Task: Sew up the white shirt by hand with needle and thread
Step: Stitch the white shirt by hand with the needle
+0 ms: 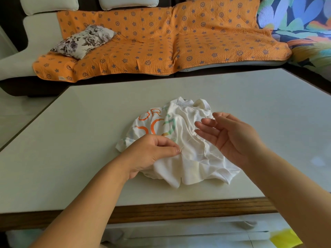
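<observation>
Nearest, below the table's front, a blurred yellow patch (286,238), kind not determinable. Next, the table (71,158): pale top, brown wooden front edge. On the top, towards the near middle, the white shirt (193,167), crumpled in a heap. Left hand (152,151) resting on the shirt's left part, thumb and forefinger closed in a pinch on a fold of the cloth, other fingers curled under. Right hand (231,135) over the shirt's right part, palm turned towards the camera, fingers loosely spread and nearly straight; contact with the cloth not determinable. Thin dark sliver, taken for the needle (213,118), between right thumb tip and forefinger; too small to confirm whether pinched or merely beside them, so hold on it not determinable. Fine pale thread (190,139) running from the cloth near the left fingertips up towards the right fingers, upper end lost against the skin. Printing on the shirt's far-left part: orange letters "OR" legible, then a green shape partly folded under, unread; orange curves beneath, not legible as writing. Beyond the table, pale sofa (35,33) under an orange cover (197,42) printed with blue-grey stars and spoked circles. Floral cushion (84,40) on the cover's left part. At far right, cloth (295,20) with bright leaf pattern.
</observation>
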Demonstrator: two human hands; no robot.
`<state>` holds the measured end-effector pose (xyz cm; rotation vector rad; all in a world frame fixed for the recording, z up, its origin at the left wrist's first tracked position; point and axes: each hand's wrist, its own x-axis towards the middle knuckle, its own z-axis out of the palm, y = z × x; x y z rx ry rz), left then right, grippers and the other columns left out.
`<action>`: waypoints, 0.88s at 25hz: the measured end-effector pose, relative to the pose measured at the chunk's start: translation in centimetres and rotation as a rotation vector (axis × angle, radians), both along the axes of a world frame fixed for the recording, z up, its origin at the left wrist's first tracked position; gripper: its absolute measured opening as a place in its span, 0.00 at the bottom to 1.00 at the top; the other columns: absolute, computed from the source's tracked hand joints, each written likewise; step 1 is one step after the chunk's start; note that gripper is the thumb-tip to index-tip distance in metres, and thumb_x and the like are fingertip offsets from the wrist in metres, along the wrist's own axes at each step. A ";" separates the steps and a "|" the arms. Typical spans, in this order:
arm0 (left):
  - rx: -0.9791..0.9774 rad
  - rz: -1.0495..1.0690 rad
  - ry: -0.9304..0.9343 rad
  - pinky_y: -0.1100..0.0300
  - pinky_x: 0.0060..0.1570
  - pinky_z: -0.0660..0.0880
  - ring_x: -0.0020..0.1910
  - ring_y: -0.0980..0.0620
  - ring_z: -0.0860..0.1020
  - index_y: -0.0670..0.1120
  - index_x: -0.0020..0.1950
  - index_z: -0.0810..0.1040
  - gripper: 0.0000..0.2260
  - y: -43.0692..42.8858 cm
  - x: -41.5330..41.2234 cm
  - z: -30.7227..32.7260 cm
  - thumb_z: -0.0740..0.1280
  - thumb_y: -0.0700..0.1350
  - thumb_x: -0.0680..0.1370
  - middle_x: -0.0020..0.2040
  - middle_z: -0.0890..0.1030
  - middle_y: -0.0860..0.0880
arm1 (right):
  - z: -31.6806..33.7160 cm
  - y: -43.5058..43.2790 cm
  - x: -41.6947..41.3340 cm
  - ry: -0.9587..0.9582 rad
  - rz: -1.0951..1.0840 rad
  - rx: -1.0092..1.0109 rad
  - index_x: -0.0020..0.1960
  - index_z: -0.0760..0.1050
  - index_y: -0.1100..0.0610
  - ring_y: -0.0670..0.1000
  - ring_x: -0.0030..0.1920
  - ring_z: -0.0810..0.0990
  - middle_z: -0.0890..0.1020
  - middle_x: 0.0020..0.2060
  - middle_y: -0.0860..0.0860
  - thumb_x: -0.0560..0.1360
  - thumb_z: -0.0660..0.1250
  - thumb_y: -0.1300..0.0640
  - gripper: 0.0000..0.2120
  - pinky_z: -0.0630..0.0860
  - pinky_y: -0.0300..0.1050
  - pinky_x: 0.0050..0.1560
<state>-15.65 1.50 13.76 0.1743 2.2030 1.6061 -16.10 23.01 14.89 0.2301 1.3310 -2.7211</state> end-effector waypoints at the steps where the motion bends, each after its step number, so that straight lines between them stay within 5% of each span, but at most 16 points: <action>1: -0.012 0.000 0.004 0.62 0.58 0.72 0.46 0.62 0.81 0.50 0.41 0.86 0.04 -0.1 0.0 0.0 0.73 0.42 0.74 0.42 0.85 0.55 | -0.1 0.3 -0.3 0.005 -0.026 0.029 0.47 0.71 0.61 0.60 0.41 0.86 0.82 0.34 0.59 0.82 0.57 0.66 0.06 0.84 0.54 0.45; 10: -0.070 -0.065 0.068 0.63 0.56 0.71 0.46 0.61 0.81 0.52 0.40 0.85 0.05 -1.3 0.0 0.5 0.74 0.42 0.74 0.41 0.84 0.54 | -0.7 2.2 -1.8 0.017 -0.235 0.305 0.49 0.72 0.58 0.58 0.46 0.85 0.83 0.35 0.56 0.82 0.61 0.61 0.04 0.80 0.53 0.56; 15: -0.042 -0.071 0.110 0.69 0.50 0.72 0.43 0.61 0.80 0.53 0.39 0.85 0.04 -2.0 0.0 0.8 0.72 0.48 0.67 0.39 0.83 0.55 | -1.4 3.4 -2.3 0.043 -0.362 0.646 0.47 0.74 0.53 0.52 0.46 0.86 0.85 0.40 0.54 0.81 0.63 0.57 0.04 0.79 0.48 0.56; 22: 0.013 -0.051 0.142 0.72 0.48 0.72 0.43 0.60 0.79 0.50 0.39 0.85 0.04 -2.7 -0.3 1.0 0.71 0.46 0.67 0.39 0.83 0.53 | -2.8 4.7 -2.9 0.097 -0.359 1.158 0.49 0.74 0.51 0.47 0.44 0.82 0.84 0.41 0.48 0.81 0.61 0.54 0.04 0.70 0.39 0.35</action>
